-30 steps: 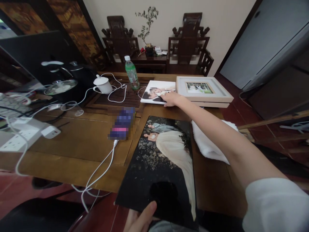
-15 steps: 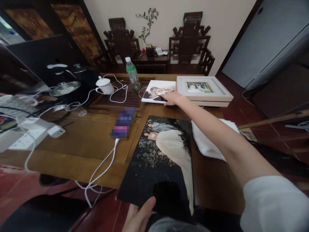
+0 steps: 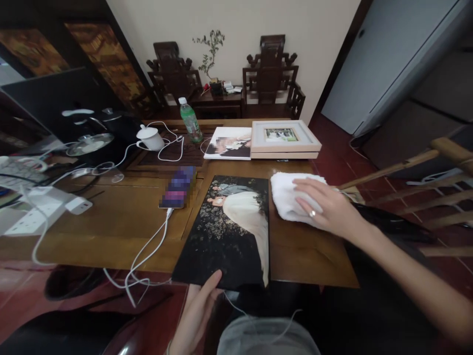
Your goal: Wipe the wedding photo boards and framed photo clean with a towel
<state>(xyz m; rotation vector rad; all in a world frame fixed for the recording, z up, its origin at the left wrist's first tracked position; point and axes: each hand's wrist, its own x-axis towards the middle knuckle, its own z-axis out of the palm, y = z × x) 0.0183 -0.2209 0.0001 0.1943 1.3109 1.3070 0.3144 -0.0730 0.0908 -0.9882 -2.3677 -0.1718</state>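
Observation:
A large dark photo print (image 3: pixel 229 231) of a couple lies on the wooden table (image 3: pixel 121 222), its near edge over the table's front. My left hand (image 3: pixel 197 315) holds that near edge, thumb on top. My right hand (image 3: pixel 327 209) rests with fingers spread on a folded white cloth (image 3: pixel 288 199) just right of the print. Farther back lie a smaller white photo panel (image 3: pixel 229 143) and a stacked light wooden picture frame (image 3: pixel 284 138).
A phone (image 3: pixel 177 187) on a white cable lies left of the print. A green bottle (image 3: pixel 190 120), a white lidded cup (image 3: pixel 150 138), power strips (image 3: pixel 33 212) and pots (image 3: pixel 88 143) crowd the left. Carved chairs stand at the wall; a wooden chair back (image 3: pixel 424 187) is at right.
My right hand left the small photo panel at the back and came down onto the white cloth. The view shifted so the table sits more to the left.

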